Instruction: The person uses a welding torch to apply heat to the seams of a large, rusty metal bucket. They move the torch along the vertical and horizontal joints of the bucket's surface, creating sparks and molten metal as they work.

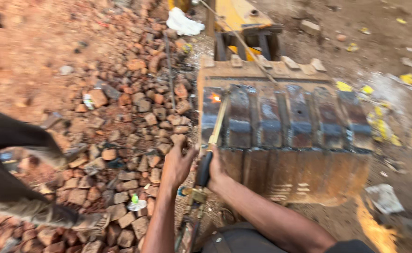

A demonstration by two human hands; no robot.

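Reddish dirt ground (37,42) is seen outdoors, strewn on the left with a wide heap of broken bricks (136,117), too many to be counted; one white rag (183,22) lies at the top edge, near yellow machine parts (236,14); yellow scraps (379,117) are scattered on the dirt at the right; one rusty excavator bucket (285,140) fills the middle, with five worn steel plates (299,115) set side by side across it; one cutting torch (215,129) is held over the bucket, its brass tube reaching to a small orange flame (215,97) at the leftmost plate; the right hand (215,171) is closed around the torch's dark handle; the left hand (178,164) is held just beside it with fingers partly spread, and whether it touches the torch cannot be told; one dark-clothed leg (14,164) of another person is seen at the left, its shoe on the bricks.
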